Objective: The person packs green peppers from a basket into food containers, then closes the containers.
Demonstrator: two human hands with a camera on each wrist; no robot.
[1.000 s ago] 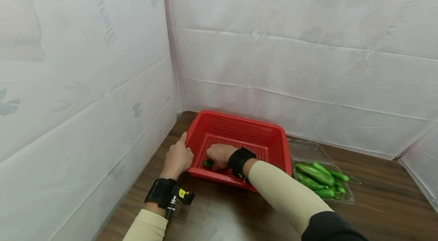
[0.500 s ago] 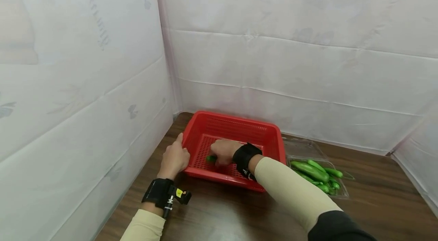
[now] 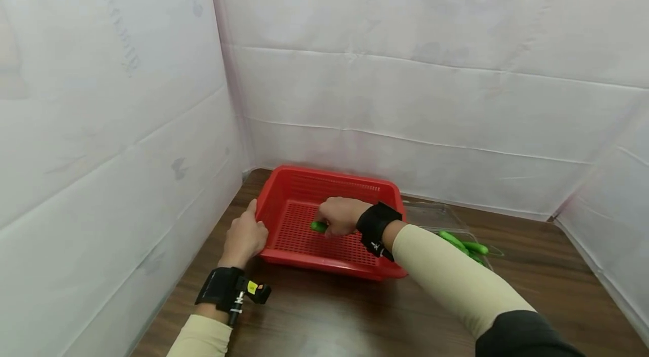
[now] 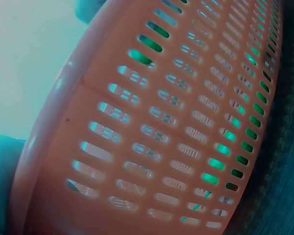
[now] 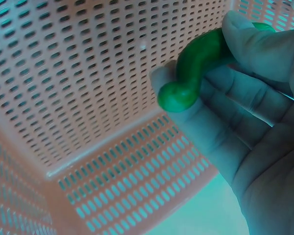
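I see a dark brown wooden table (image 3: 314,317) set into a corner of white sheeted walls. A red slotted basket (image 3: 304,244) sits on it toward the far left. Just right of the basket lies a clear plastic tray (image 3: 441,216) holding green cucumbers (image 3: 463,245).

- Left hand (image 3: 244,236): forearm reaches forward, wrist strapped in black, fingers curled over an edge.
- Right hand (image 3: 341,216): arm stretched across the body, thumb and fingers (image 5: 255,39) pinching.

The right hand (image 3: 338,215) has lifted the green pepper (image 3: 318,226) off the basket (image 3: 304,258) floor.
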